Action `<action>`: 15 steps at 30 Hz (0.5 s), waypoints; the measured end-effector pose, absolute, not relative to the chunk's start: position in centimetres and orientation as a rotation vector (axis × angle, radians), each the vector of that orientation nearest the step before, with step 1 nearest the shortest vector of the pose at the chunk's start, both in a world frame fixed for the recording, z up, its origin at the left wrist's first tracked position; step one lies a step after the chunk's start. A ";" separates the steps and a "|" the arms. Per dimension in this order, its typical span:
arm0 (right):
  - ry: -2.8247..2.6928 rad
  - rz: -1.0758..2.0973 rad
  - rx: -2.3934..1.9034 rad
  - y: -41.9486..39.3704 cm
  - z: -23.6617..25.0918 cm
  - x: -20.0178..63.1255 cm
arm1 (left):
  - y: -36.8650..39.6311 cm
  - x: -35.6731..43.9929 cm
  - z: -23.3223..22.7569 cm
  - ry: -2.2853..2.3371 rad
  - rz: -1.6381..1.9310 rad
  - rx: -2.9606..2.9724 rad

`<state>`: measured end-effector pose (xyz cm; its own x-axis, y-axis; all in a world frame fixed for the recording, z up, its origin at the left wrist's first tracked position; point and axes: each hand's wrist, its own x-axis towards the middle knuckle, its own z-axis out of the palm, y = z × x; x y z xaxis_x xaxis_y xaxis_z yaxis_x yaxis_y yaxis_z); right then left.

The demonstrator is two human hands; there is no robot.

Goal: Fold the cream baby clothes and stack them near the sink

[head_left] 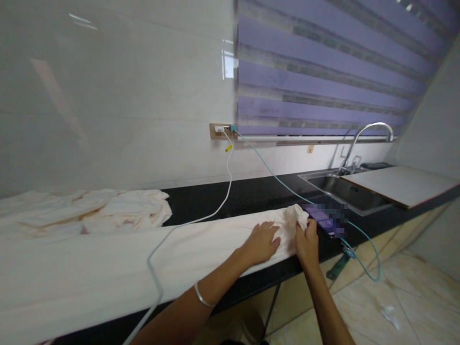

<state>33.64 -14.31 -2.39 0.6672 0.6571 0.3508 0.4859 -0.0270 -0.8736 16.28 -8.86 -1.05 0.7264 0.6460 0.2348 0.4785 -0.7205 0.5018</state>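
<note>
Black counter (pixel 251 194), hands (pixel 283 242) on cloth (pixel 201 244)

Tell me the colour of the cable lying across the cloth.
White, seen in the head view: the cable crosses the cream cloth.

A black stone countertop (pixel 258 194) ran along the tiled wall. On it lay a long cream cloth (pixel 108 268), a crumpled stained cloth (pixel 108 208) behind it, a white cable (pixel 215 211), a teal cable (pixel 283 184), a phone (pixel 325 221) and, over the sink (pixel 345 189), a pale board (pixel 398 182).
</note>
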 end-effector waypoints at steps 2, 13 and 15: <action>-1.009 0.219 -1.615 -14.7 -2.2 33.0 | -8.0 16.8 -1.1 0.852 0.772 2.267; -2.057 0.005 -1.182 -15.0 -1.9 30.9 | -6.8 16.5 1.2 0.499 0.730 0.796; -2.162 -0.020 -1.163 -15.0 -1.7 30.8 | -6.7 16.4 0.8 0.533 0.761 0.793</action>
